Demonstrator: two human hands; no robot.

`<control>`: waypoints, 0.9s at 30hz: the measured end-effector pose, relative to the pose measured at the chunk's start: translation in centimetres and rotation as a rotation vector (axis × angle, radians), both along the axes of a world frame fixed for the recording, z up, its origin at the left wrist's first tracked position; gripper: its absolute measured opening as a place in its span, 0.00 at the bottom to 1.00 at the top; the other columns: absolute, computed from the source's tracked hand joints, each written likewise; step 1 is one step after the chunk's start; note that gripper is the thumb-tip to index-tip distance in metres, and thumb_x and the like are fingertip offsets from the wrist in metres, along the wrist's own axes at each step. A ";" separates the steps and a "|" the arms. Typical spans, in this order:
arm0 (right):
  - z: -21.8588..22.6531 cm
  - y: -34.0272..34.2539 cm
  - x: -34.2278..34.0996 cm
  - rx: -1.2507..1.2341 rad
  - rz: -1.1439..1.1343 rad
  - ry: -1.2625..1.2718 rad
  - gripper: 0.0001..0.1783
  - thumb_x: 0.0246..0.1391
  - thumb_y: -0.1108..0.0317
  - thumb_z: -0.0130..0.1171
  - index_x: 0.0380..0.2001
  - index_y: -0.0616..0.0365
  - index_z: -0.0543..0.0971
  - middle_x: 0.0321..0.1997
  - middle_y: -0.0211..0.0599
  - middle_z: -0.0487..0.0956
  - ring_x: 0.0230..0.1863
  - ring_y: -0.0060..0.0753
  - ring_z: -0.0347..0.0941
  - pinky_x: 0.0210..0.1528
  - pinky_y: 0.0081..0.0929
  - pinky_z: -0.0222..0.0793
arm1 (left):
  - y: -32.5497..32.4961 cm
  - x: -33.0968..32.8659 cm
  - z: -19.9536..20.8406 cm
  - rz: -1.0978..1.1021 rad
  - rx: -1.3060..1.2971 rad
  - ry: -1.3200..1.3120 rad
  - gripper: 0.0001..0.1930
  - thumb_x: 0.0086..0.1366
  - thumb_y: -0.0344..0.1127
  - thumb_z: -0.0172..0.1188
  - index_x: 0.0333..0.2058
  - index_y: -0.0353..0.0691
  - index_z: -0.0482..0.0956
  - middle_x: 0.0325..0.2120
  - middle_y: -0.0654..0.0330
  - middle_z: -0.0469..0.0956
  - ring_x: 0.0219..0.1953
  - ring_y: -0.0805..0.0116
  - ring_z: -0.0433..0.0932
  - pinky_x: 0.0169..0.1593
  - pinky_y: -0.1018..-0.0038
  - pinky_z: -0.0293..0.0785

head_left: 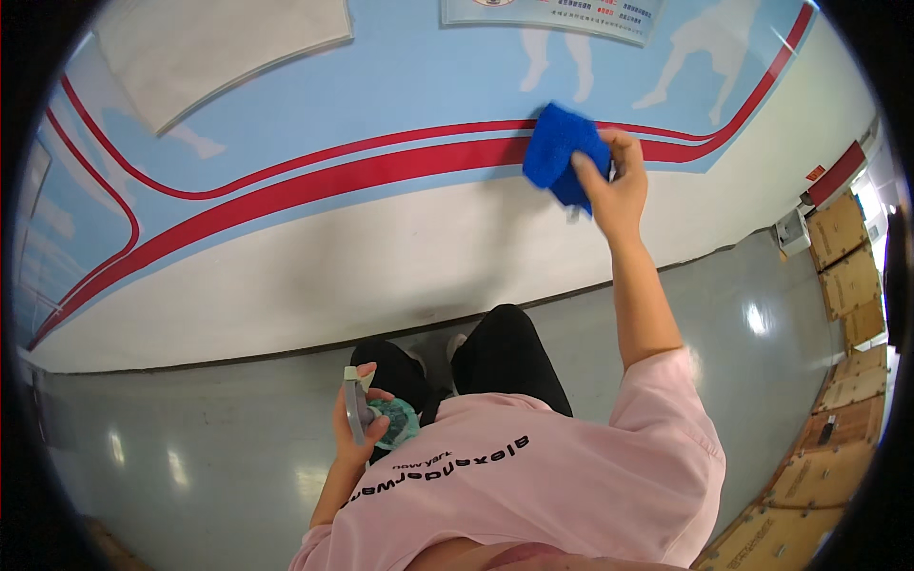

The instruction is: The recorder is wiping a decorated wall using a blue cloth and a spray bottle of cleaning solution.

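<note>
My right hand (614, 186) is closed on a folded blue cloth (562, 152) and holds it up at the wall (409, 233), over the red stripe. Whether the cloth presses on the wall or hangs just off it, I cannot tell. Down by my lap, my left hand (350, 428) grips a spray bottle (395, 423) with a see-through green body and a grey and white trigger head. The fingers wrap round the bottle's neck, and part of its body is hidden behind them.
Light blue with white figures and red stripes covers the upper wall; below it is white. A blank pale panel (219, 48) and a printed board (557, 14) hang there. Wooden crates (824, 447) line the right side of the grey floor (209, 438).
</note>
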State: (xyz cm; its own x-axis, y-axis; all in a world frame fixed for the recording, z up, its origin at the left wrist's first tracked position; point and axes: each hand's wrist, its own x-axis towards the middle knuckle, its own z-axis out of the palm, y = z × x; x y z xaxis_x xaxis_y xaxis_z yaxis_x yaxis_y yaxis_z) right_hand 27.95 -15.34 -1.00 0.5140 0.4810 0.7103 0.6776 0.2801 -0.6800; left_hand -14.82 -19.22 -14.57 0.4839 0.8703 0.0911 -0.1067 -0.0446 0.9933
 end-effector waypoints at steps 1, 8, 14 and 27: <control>0.9 1.0 0.5 0.096 -0.119 -0.143 0.18 0.44 0.73 0.66 0.42 0.59 0.76 0.42 0.36 0.78 0.44 0.32 0.72 0.49 0.28 0.67 | -0.1 0.0 0.0 0.005 0.000 0.011 0.36 0.47 0.30 0.62 0.58 0.36 0.65 0.57 0.55 0.66 0.41 0.65 0.77 0.43 0.72 0.71; 2.8 9.6 -0.6 0.528 -0.346 -0.405 0.22 0.45 0.69 0.64 0.47 0.56 0.75 0.47 0.38 0.76 0.50 0.45 0.68 0.54 0.41 0.63 | -0.4 -0.2 -0.6 0.022 -0.088 0.052 0.35 0.48 0.34 0.64 0.57 0.36 0.65 0.57 0.55 0.66 0.40 0.65 0.78 0.42 0.72 0.70; 0.4 12.5 -11.1 0.280 0.099 -0.902 0.31 0.38 0.65 0.65 0.52 0.48 0.73 0.52 0.33 0.71 0.58 0.42 0.64 0.60 0.45 0.58 | -0.2 0.3 -0.3 0.041 -0.047 0.078 0.36 0.48 0.36 0.65 0.57 0.36 0.65 0.57 0.55 0.67 0.41 0.66 0.78 0.41 0.73 0.70; 2.8 8.7 1.2 0.285 -0.199 -1.009 0.36 0.30 0.64 0.72 0.51 0.37 0.76 0.54 0.27 0.75 0.59 0.39 0.68 0.59 0.49 0.57 | -0.7 0.4 -0.7 0.117 -0.053 0.094 0.35 0.50 0.37 0.66 0.57 0.36 0.66 0.57 0.55 0.66 0.40 0.64 0.79 0.39 0.74 0.70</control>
